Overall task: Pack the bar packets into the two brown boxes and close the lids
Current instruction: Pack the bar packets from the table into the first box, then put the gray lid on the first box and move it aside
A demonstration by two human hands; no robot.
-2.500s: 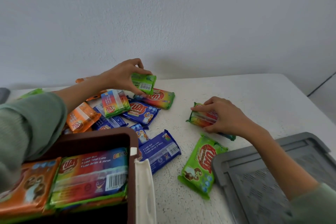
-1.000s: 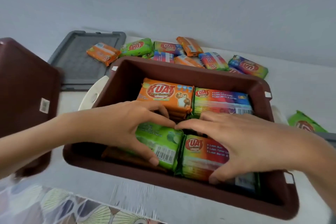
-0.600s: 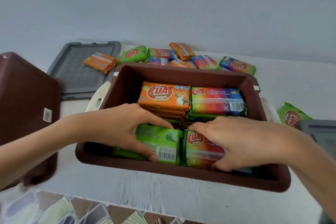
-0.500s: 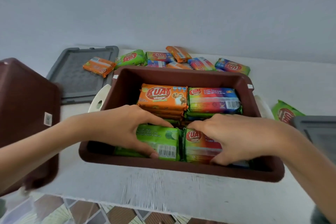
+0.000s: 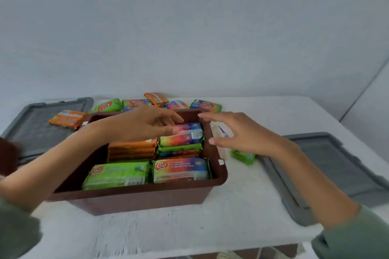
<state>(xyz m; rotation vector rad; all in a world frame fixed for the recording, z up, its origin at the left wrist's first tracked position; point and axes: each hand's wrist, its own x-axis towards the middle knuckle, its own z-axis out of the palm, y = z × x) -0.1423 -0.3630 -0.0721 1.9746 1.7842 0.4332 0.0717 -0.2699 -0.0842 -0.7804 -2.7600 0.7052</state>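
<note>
step: filling rectangular brown plastic box (image 5: 147, 197) | left hand (image 5: 151, 124), right hand (image 5: 237, 132) empty, fingers loose, over far rim | next: likely grab loose colourful bar packets (image 5: 206, 105), upper centre

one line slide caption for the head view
Left hand and right hand hover open over a brown box packed with bar packets; loose packets behind, grey lids either side.

Box (image 5: 147, 197) is a dark reddish brown. Inside, there's a lime green packet (image 5: 117, 174), a rainbow packet (image 5: 181, 169) fading red to orange to blue, and an orange stack (image 5: 131, 149). Left lid (image 5: 35, 132) and right lid (image 5: 336, 166) are plain grey. Bench (image 5: 242, 206) is white, sleeves (image 5: 357, 235) a muted sage green.
</note>
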